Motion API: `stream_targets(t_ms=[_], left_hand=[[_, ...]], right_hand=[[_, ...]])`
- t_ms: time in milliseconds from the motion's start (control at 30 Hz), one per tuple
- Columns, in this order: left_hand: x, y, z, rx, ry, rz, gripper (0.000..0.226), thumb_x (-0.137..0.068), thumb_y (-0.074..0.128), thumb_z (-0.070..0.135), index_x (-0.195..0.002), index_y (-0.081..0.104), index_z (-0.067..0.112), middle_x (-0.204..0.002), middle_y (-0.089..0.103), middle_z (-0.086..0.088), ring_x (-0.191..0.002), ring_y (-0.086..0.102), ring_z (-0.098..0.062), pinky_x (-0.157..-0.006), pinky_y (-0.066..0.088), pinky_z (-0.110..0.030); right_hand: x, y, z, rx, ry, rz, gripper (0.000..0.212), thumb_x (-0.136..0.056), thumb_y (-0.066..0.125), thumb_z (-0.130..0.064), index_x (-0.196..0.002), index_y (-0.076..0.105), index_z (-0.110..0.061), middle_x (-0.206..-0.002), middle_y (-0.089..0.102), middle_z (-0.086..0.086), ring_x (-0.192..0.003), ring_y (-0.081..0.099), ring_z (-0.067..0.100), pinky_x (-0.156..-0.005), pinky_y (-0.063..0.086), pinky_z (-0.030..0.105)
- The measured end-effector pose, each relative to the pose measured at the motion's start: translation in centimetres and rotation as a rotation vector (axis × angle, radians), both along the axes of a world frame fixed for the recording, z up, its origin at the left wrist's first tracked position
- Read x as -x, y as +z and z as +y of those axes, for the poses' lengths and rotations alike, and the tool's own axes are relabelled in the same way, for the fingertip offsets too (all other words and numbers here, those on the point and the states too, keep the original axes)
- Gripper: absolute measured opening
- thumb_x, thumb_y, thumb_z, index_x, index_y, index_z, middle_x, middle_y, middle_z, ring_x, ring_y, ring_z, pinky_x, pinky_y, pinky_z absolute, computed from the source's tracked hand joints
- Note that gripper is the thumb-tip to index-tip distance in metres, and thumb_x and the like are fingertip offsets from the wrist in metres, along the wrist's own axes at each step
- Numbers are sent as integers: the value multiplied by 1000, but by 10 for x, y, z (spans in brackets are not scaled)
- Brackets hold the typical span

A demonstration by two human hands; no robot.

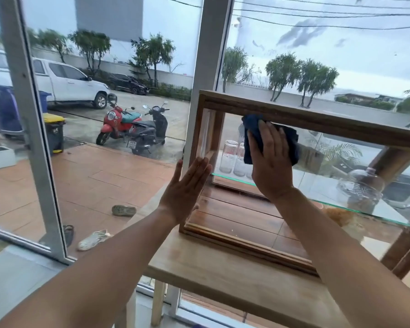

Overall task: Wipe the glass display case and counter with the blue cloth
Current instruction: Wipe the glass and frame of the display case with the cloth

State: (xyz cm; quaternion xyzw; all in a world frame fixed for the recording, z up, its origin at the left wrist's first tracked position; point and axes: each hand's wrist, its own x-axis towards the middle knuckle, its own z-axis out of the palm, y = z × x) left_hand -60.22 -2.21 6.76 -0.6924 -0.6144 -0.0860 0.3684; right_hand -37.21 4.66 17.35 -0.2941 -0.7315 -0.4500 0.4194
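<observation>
Display case (317,125): wood-framed glass box standing on the tabletop (223,275); its left end sits near the tabletop's left edge; a glass shelf (365,210) runs across its interior.
Blue cloth (287,140): dark blue, bunched; pressed flat against the front glass pane of the case, just below the top wooden rail, toward the left end of the pane.
Right hand (270,162): palm on the cloth, fingers extended upward and spread; grip is open and flat, pinning the cloth to the glass rather than closing round it.
Left hand (187,185): fingers straight and together, palm turned toward the left end of the case; grip is open and holds nothing; fingertips lie at the left wooden upright; whether they touch it cannot be told.
Contents behind glass: clear drinking glasses (230,156) stand on the glass shelf just left of the cloth; a clear jar (362,185) sits further right on the same shelf.
Tabletop: pale wood; bare strip visible in front of the case and beneath both forearms.
Surroundings: large window (118,55) directly behind and left of the case; outside, two scooters (133,125) and a white pickup (66,82) are parked; loose shoes (94,239) lie on the tiled terrace.
</observation>
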Motion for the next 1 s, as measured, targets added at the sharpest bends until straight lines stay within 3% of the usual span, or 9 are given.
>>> stream_targets(t_ms=[100, 167, 367, 533, 600, 700, 800, 900, 1000], left_hand=[[-1, 0, 0, -9, 21, 12, 130, -85, 64, 61, -151, -32, 2, -158, -40, -18, -150, -28, -36, -123, -5, -62], [1, -1, 0, -23, 18, 17, 131, -83, 65, 62, -153, -28, 2, -160, -36, -18, -151, -26, -36, -123, -4, -63], [1, -6, 0, -33, 33, 27, 122, -87, 61, 60, -156, -22, 3, -164, -30, -17, -153, -24, -34, -123, 0, -63], [0, -11, -2, -46, 70, 55, 110, -92, 59, 46, -157, -20, 4, -166, -25, -17, -154, -21, -34, -122, 7, -64], [1, -10, -2, -40, 60, 52, 110, -92, 60, 42, -156, -21, 4, -166, -26, -17, -154, -21, -34, -122, 5, -64], [1, -10, 0, -38, 30, 19, 109, -92, 61, 35, -156, -21, 5, -166, -25, -15, -154, -18, -33, -123, -1, -63], [2, -12, 1, -60, 11, 14, 107, -91, 62, 33, -158, -16, 5, -166, -22, -15, -155, -15, -33, -123, 1, -63], [3, -12, 1, -66, 4, 33, 104, -93, 60, 34, -158, -16, 4, -165, -24, -16, -154, -17, -33, -124, 3, -62], [7, -11, -2, -57, 8, 73, 101, -96, 57, 37, -158, -16, 4, -166, -25, -17, -154, -20, -34, -124, 2, -61]], right_hand=[[27, 12, -6, -20, 27, -107, 48, -99, 26, -1, -139, 54, -2, -146, 48, 23, -134, 47, 41, -116, 32, 54], [37, 18, -7, -33, 23, -176, 49, -99, 25, -1, -140, 54, -3, -147, 48, 21, -133, 48, 39, -114, 35, 52], [22, -22, -3, 30, 11, -396, 57, -102, 11, -2, -148, 44, -7, -158, 34, 15, -147, 30, 34, -120, 26, 52], [-18, -70, -14, -17, 3, -668, 57, -102, 20, 8, -144, 51, -12, -153, 43, 12, -140, 42, 30, -114, 38, 47], [-23, -49, -13, -38, 6, -634, 53, -101, 25, 8, -144, 52, -11, -153, 43, 14, -140, 42, 33, -113, 39, 49], [-15, 2, -6, 21, 24, -350, 54, -98, 30, 8, -147, 46, -7, -158, 34, 16, -145, 33, 36, -117, 32, 52], [-2, 19, -4, 26, 12, -240, 57, -97, 18, 4, -150, 39, -4, -161, 28, 16, -146, 30, 36, -122, 22, 49], [5, -16, 0, 19, 9, -294, 51, -104, 19, -2, -153, 32, -5, -162, 24, 16, -148, 25, 37, -123, 20, 50], [-8, -59, -1, -11, 24, -538, 49, -103, 32, -2, -152, 34, -4, -160, 31, 16, -145, 33, 37, -120, 28, 50]])
